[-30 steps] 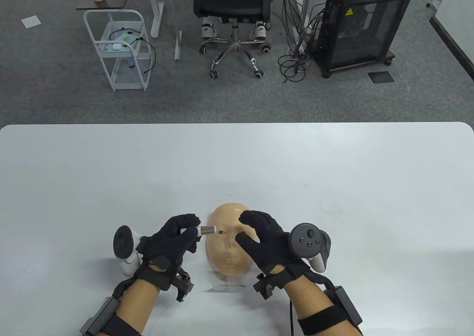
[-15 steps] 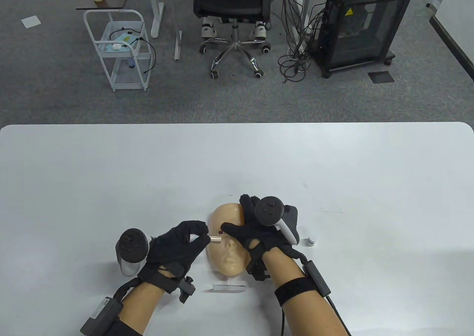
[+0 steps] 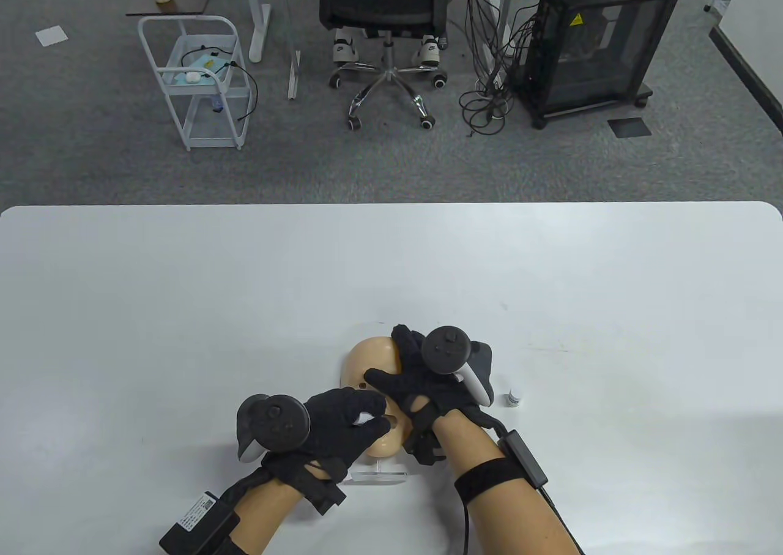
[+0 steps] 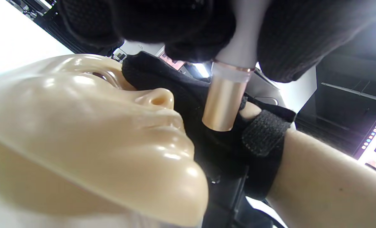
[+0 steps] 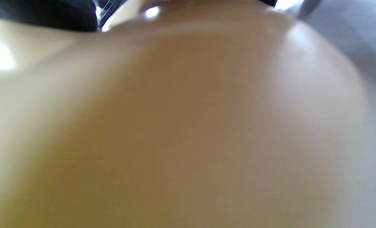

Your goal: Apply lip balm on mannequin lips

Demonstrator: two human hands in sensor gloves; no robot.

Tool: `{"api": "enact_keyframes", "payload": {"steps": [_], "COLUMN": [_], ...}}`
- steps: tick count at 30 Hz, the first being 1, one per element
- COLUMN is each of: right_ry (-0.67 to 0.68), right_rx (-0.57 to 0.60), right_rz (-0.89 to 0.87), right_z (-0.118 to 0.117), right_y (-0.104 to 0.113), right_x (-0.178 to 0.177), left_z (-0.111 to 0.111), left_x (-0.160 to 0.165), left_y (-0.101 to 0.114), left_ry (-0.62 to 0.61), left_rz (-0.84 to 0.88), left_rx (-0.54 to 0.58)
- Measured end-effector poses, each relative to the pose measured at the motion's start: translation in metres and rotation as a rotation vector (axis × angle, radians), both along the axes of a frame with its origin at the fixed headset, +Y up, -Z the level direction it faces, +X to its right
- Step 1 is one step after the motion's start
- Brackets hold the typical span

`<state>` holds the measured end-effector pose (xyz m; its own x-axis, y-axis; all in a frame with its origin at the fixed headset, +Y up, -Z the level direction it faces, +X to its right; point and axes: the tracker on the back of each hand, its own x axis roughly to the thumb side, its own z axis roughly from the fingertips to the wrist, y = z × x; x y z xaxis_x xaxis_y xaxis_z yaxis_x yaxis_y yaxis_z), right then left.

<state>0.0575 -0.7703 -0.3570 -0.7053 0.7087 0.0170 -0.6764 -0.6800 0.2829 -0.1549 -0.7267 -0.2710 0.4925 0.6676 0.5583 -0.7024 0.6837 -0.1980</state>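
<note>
A beige mannequin face [image 3: 367,359] stands on a clear stand [image 3: 379,474] near the table's front edge. My right hand [image 3: 411,379] grips its right side, thumb across the face. The face fills the right wrist view [image 5: 175,126]. My left hand [image 3: 352,423] holds the lip balm tube [image 3: 365,419] over the lower face. In the left wrist view the fingers [image 4: 181,28] pinch the white and gold tube [image 4: 227,91], its open end pointing down just beside the mannequin's lips [image 4: 172,126], a small gap between them. No balm shows past the rim.
A small white and silver cap [image 3: 512,399] stands on the white table [image 3: 183,304] just right of my right hand. Beyond the table's far edge are an office chair [image 3: 385,4], a white cart [image 3: 196,84] and a black cabinet [image 3: 587,47].
My left hand has moved right and toward me, bringing the tube from the eye area down over the mouth. My right hand went from open beside the face to gripping it, then stayed.
</note>
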Motion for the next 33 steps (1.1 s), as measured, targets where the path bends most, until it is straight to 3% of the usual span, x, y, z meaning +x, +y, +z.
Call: {"api": "enact_keyframes", "payload": {"steps": [20,33], "right_ry": [0.006,0.007], "right_rx": [0.008,0.013], "right_rz": [0.007,0.012], "right_z": [-0.001,-0.001], "right_y": [-0.001,0.000], "right_x": [-0.002,-0.002], "left_z": [0.000,0.009], "left_x": [0.005,0.007], "left_y": [-0.006,0.003], "left_ry": [-0.010,0.049], "left_rz": [-0.075,-0.140], "left_rx": [-0.001,0.058]}}
